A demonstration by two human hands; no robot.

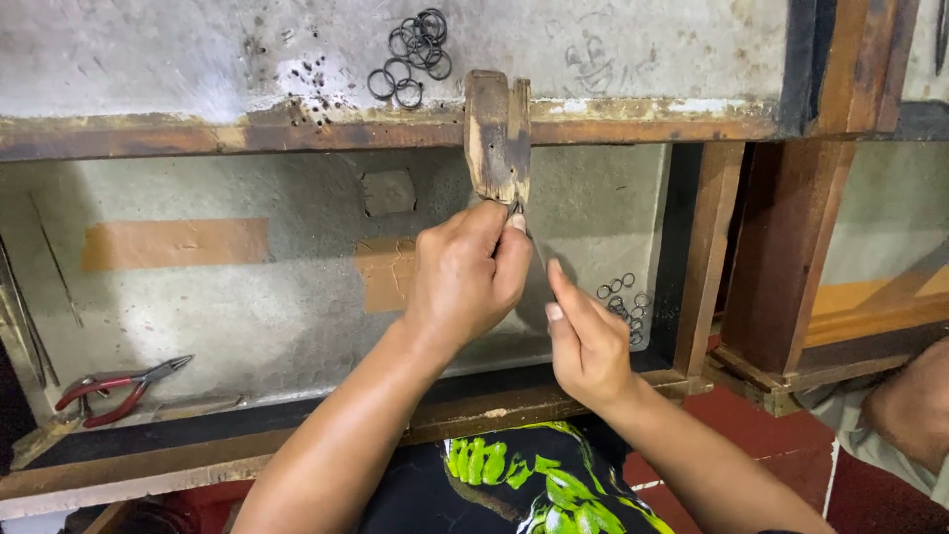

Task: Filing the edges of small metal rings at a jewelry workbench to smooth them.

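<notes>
The left hand (465, 282) is up at the front edge of the bench top (198, 59). Its thumb and first finger are pinched tight on a tiny thing, right under the wooden peg (497, 133). The tiny thing is too small to tell what it is. The wooden peg sticks out from the front edge of the bench top, near the middle, and it looks old and worn.

The right hand (585, 346) is just beside the left hand, a little lower. Its fingers are close together and point up at the pinched spot. It may hold a thin tool, but that is hard to see.

A pile of small dark rings (413, 54) lies on the bench top, behind the peg. More little rings (625, 307) lie in the tray (297, 326) under the bench top, near its right edge, close to the right hand. Red-handled pliers (119, 386) lie near the left front corner of the tray, well apart from both hands
</notes>
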